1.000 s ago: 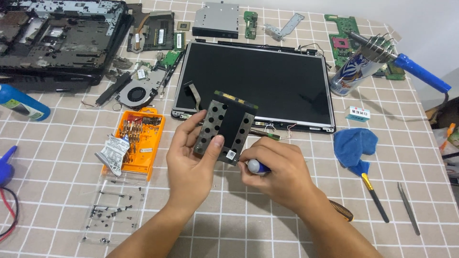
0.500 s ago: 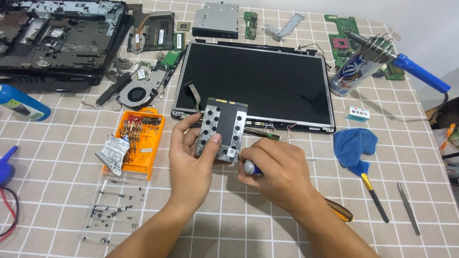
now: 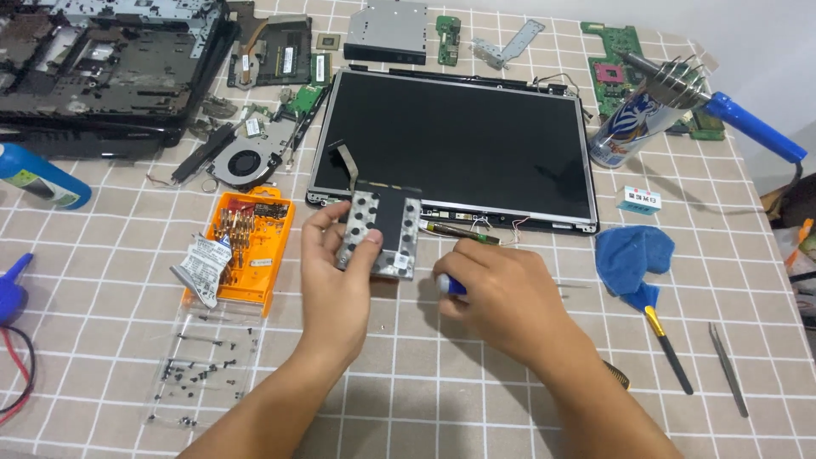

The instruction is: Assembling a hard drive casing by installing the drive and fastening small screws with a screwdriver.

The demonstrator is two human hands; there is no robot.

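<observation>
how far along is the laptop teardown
Mostly stripped: the screen panel, fan, optical drive and boards lie loose on the table. In hand: the left hand holds a perforated metal drive caddy; the right hand works a screwdriver at it. Left: freeing that caddy, seemingly.

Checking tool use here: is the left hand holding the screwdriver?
No, the left hand grips the perforated metal drive caddy, while the right hand holds the blue-handled screwdriver.

checked tablecloth (image 3: 476, 399), carrying a laptop screen panel (image 3: 459, 144), orange bit case (image 3: 251, 246), blue cloth (image 3: 633, 255), tweezers (image 3: 729, 370), cooling fan (image 3: 245, 161).
</observation>
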